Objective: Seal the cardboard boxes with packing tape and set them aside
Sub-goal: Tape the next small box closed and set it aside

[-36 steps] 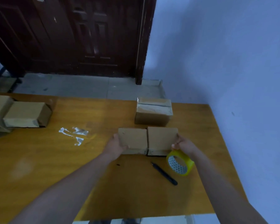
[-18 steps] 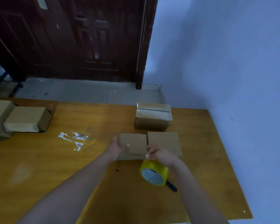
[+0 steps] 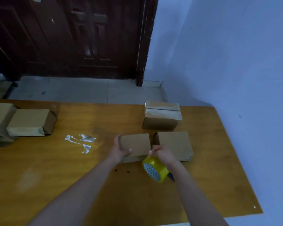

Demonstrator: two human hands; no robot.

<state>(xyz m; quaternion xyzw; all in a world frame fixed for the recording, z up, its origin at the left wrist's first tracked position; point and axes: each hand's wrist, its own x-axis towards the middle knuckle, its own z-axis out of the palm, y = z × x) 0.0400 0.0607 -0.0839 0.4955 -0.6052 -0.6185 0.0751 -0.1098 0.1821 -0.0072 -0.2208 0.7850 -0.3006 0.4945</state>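
At the far left of the desk (image 3: 39, 168) lie unsealed boxes (image 3: 29, 122), one partly over another at the edge of view. Right of them, shiny tape scraps (image 3: 82, 141) stick to the wood. Next comes the left hand (image 3: 120, 150): its grip is curled round the left end of the near box (image 3: 136, 146), thumb on top, fingers on the side. That box has two top flaps, the left flap (image 3: 135, 145) and the right flap (image 3: 174, 143), with a narrow gap between them at the middle. The right hand (image 3: 161, 154) sits at the near end of that gap, its fingertips pinched together there; the tape roll (image 3: 154, 170), yellow with a patterned core, hangs just under it, and I cannot tell exactly how the grip holds the roll. A dark pen (image 3: 171, 176) peeks out from behind the roll and forearm. Behind the near box, just apart from it, stands a taped box (image 3: 162, 115). Beyond the desk are grey floor, a dark door (image 3: 82, 36) and a blue wall (image 3: 227, 54).
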